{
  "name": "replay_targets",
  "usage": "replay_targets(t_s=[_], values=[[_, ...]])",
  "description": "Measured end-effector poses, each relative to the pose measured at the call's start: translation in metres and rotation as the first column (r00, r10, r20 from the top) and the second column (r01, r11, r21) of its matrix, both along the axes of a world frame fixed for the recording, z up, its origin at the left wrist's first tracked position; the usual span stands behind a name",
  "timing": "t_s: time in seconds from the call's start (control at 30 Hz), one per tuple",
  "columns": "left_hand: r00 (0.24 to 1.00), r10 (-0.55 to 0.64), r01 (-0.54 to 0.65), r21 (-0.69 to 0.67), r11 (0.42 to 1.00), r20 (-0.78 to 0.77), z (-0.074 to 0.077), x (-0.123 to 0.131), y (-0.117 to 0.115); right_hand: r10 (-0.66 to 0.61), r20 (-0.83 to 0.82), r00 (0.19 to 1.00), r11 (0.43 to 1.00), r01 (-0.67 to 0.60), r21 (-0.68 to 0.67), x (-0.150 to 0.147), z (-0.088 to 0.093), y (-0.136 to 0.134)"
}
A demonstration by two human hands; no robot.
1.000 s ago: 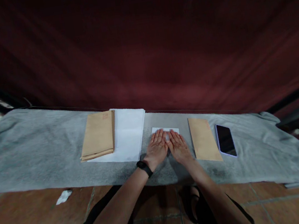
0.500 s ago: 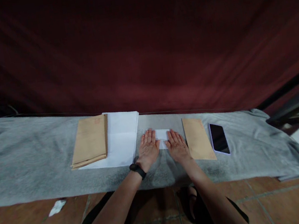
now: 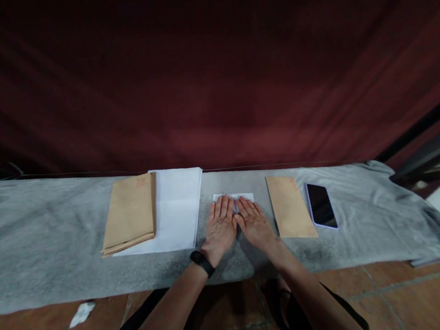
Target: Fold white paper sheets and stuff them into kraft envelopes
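Both palms press down on a folded sheet of white paper (image 3: 245, 196), and only its far edge and a sliver between the hands show. My left hand (image 3: 221, 224) lies flat on the paper's left part, fingers stretched out, a dark band on the wrist. Close beside it, my right hand (image 3: 253, 223) rests flat on the right part, also with fingers stretched; the thumbs nearly meet. To the right of my right hand lies a single brown envelope (image 3: 291, 206). Left of my left hand is a stack of white sheets (image 3: 180, 207), partly covered by a pile of brown envelopes (image 3: 130, 210).
A phone (image 3: 321, 205) with a purple edge lies right of the single envelope. Grey cloth (image 3: 41, 241) covers the long narrow surface, and a dark red curtain (image 3: 207, 78) hangs behind it. On the tiled floor lies a crumpled white scrap (image 3: 82, 314).
My hands have slid inward from the paper's two sides and now sit close together over its middle, covering most of it. The view has shifted slightly.
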State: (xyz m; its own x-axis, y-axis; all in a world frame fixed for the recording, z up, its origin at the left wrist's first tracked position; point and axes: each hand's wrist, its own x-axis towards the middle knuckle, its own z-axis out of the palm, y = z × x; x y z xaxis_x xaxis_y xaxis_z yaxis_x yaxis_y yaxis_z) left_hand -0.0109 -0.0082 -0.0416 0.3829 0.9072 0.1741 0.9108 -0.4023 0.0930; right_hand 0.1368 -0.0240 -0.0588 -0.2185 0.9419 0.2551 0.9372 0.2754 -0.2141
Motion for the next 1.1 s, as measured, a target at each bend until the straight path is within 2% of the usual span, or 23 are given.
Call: replay_targets(t_s=[0.3,0.53,0.7,0.93,1.1], values=[[0.999,0.047,-0.047,-0.031,0.998,-0.007,-0.001,-0.002,0.002,-0.057,0.042,0.997,0.998,0.059,-0.035,0.004,-0.002,0.005],[0.991,0.134,-0.135,-0.041,0.990,-0.017,0.000,-0.009,0.008,-0.137,0.072,0.988,0.988,0.142,-0.061,0.011,-0.002,0.012],[0.988,0.153,-0.154,-0.026,0.988,-0.033,-0.001,-0.008,0.008,-0.194,0.042,0.980,0.976,0.197,-0.091,0.020,0.000,0.018],[0.990,0.138,-0.139,-0.014,0.990,-0.027,-0.006,-0.006,0.009,-0.150,0.012,0.989,0.977,0.150,-0.151,0.024,0.006,0.029],[0.991,0.137,-0.137,-0.027,0.990,-0.007,-0.006,-0.005,0.008,-0.146,-0.022,0.989,0.982,0.143,-0.125,0.024,0.008,0.038]])
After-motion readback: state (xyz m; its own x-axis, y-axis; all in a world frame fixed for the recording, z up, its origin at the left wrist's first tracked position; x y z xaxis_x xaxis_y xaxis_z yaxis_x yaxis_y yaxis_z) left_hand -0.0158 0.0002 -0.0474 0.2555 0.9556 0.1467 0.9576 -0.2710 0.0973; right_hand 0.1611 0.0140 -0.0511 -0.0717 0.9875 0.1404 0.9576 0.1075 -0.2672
